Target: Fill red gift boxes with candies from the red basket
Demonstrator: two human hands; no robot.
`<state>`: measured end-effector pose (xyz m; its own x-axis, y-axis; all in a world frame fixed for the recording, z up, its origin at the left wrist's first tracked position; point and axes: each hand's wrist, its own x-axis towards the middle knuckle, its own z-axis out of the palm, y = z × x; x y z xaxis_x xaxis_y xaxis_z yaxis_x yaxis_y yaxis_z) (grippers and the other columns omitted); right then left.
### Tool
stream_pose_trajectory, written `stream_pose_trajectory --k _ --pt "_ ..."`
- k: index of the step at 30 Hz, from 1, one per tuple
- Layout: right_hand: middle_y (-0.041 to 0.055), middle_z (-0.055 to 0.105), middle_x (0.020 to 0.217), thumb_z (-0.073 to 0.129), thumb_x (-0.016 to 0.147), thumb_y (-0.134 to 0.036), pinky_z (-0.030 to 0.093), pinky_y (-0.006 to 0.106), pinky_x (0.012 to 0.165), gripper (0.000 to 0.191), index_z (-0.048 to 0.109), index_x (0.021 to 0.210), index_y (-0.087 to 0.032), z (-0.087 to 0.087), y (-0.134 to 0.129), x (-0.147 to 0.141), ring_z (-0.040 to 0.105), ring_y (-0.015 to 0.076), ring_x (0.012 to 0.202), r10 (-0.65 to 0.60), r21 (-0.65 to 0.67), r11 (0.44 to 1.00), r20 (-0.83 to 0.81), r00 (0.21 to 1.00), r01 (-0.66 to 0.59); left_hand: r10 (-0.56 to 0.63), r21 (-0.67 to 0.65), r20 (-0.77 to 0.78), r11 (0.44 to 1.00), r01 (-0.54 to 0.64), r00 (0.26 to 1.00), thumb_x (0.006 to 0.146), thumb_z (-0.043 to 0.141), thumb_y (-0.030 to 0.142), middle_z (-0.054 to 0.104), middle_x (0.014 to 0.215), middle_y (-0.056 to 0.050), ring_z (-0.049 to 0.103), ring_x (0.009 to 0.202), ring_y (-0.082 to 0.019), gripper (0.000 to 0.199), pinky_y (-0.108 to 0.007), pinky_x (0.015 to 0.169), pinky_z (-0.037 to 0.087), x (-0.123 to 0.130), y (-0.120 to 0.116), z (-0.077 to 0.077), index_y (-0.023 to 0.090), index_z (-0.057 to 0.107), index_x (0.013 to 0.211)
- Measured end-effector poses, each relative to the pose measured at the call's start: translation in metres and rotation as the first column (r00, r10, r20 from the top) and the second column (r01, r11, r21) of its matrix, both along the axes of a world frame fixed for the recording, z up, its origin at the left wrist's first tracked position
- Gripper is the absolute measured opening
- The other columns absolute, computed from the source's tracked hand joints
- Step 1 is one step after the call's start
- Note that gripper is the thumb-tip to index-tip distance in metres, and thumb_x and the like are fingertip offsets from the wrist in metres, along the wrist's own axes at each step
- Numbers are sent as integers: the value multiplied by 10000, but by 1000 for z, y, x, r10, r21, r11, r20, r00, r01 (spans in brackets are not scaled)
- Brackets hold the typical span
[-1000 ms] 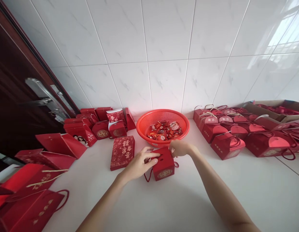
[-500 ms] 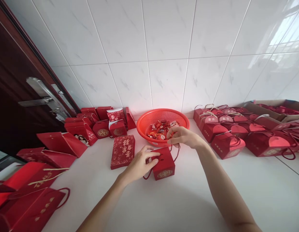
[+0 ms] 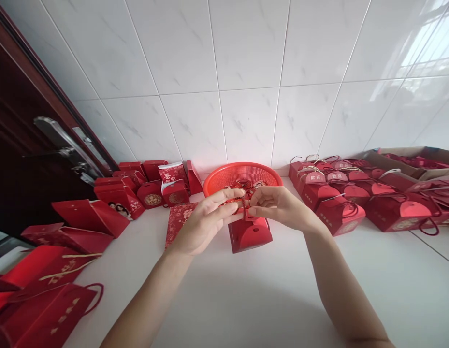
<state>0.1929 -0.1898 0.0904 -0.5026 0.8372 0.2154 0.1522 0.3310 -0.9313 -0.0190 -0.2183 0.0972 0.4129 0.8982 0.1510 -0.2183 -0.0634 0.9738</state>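
Observation:
A small red gift box (image 3: 249, 238) rests on the white surface in front of me, one rounded flap facing me. Its dark red cord (image 3: 245, 204) rises above the top between my fingertips. My left hand (image 3: 212, 215) pinches the cord from the left, partly covering the box's upper edge. From the right, my right hand (image 3: 284, 209) pinches it too, thumb against fingers. Right behind both hands stands an orange-red plastic basket (image 3: 242, 169) of wrapped sweets (image 3: 259, 183), partly hidden by the fingers.
A flat patterned red box (image 3: 177, 223) lies left of my left hand. Several open red boxes (image 3: 82, 222) line the left side by a dark door (image 3: 24, 96). Closed red boxes with cords (image 3: 342, 212) fill the right, beside a cardboard carton (image 3: 420, 171). A tiled wall rises behind.
My right hand has come down and left from the basket rim to the cord. My left hand has moved up from the box's top to the cord. The box has turned.

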Motion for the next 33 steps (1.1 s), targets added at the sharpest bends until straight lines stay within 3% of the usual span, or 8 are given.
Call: stream_pose_trajectory --k 6,12,15,17,20,23,27,33 --pt "-16 573 678 742 773 -363 432 264 563 250 577 696 -193 1 -9 -5 514 127 622 -164 92 984 95 982 156 -45 12 106 999 44 993 889 664 280 648 1241 -107 554 1251 -306 255 -457 989 520 25 5 2 173 690 1119" --pt "-4 611 690 614 803 -247 440 269 601 149 596 669 -185 -2 -7 -2 542 136 646 -296 162 948 123 947 276 -15 47 8 999 15 1000 848 707 292 623 1284 -95 523 1291 -307 322 -451 1023 504 28 7 -10 194 675 1153" --pt "-3 610 683 597 798 -245 436 275 608 131 590 681 -187 -2 -6 2 547 142 648 -351 203 926 150 924 319 148 223 -178 969 -107 973 810 749 299 580 1333 -81 539 1265 -287 423 -429 1015 506 30 7 -26 239 639 1214" --pt "-3 611 677 586 799 -249 431 277 601 126 585 687 -190 -1 -6 4 555 146 643 -388 212 912 159 908 352 304 392 -308 904 -171 902 786 773 298 549 1353 -80 551 1235 -273 507 -432 1017 500 33 7 -38 266 604 1263" --pt "-1 617 678 572 784 -230 419 273 585 115 574 675 -191 1 -7 7 563 147 641 -425 233 893 165 890 384 421 546 -432 826 -140 798 767 786 301 567 1276 -93 558 1195 -278 517 -466 1018 492 39 7 -56 250 593 1244" --pt "-2 631 680 562 751 -194 408 264 567 83 571 669 -193 1 -7 8 565 144 636 -436 245 889 197 878 386 440 575 -517 814 -82 734 783 750 310 610 1150 -93 581 1131 -292 407 -506 981 509 44 8 -69 212 599 1148" --pt "-13 611 646 558 727 -168 376 253 537 97 538 637 -199 1 -7 7 530 130 599 -429 265 896 316 846 356 435 580 -597 815 -12 674 812 673 284 617 1154 -103 570 1138 -312 349 -547 989 496 48 8 -78 190 584 1136" --pt "-37 522 592 580 725 -154 299 253 513 192 447 597 -209 0 -7 9 430 113 556 -384 282 920 519 763 271 365 522 -630 853 26 686 785 633 183 607 1241 -113 536 1196 -327 444 -542 1015 476 48 9 -89 202 544 1219"
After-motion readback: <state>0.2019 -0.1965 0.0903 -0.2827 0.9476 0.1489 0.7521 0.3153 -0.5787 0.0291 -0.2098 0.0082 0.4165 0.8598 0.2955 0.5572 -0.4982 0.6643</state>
